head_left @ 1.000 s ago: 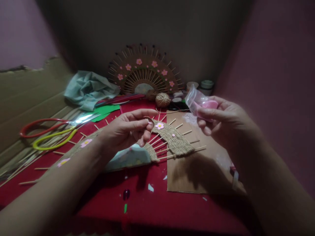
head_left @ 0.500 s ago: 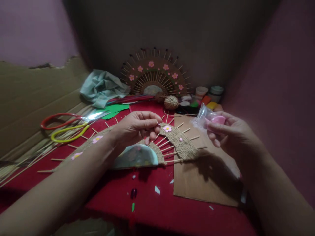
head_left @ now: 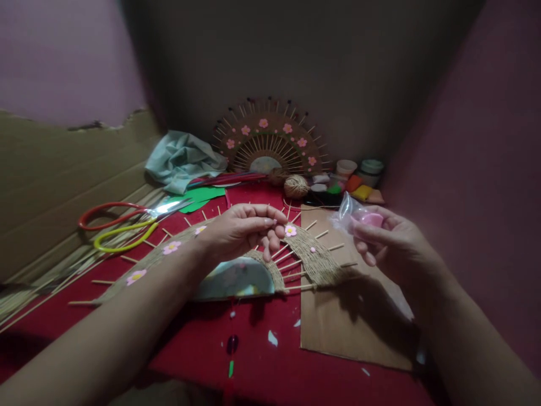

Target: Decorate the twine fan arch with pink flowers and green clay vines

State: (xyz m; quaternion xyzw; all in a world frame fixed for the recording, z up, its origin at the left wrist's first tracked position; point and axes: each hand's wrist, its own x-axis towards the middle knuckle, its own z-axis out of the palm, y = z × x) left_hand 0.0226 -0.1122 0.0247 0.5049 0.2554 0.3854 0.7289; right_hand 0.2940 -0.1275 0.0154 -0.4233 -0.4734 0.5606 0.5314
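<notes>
My left hand (head_left: 253,228) hovers over a woven twine fan (head_left: 315,256), thumb and forefinger pinched on a tiny pink bit that barely shows. The fan lies flat, with stick ribs poking out past the twine band and pink flowers (head_left: 290,230) on it. Part of the band is hidden behind my left hand and forearm. A pale blue half-round piece (head_left: 240,279) forms the fan's base. To the right, my right hand (head_left: 391,239) is closed on a lump of pink clay (head_left: 368,220) in a clear plastic bag (head_left: 347,210), above a cardboard sheet (head_left: 338,332).
Large scissors (head_left: 122,223) lie at left beside thin sticks (head_left: 54,287) and green sheets (head_left: 198,198). At the back stand a finished-looking fan (head_left: 274,127), a crumpled cloth (head_left: 183,160), a twine ball (head_left: 296,186), and small tubs (head_left: 372,169). White scraps (head_left: 273,338) lie on the red cloth (head_left: 190,355).
The whole scene sits slightly lower in view as the camera tilts. My left hand has shifted a little right relative to the view, still pinching; my right hand keeps the pink clay.
</notes>
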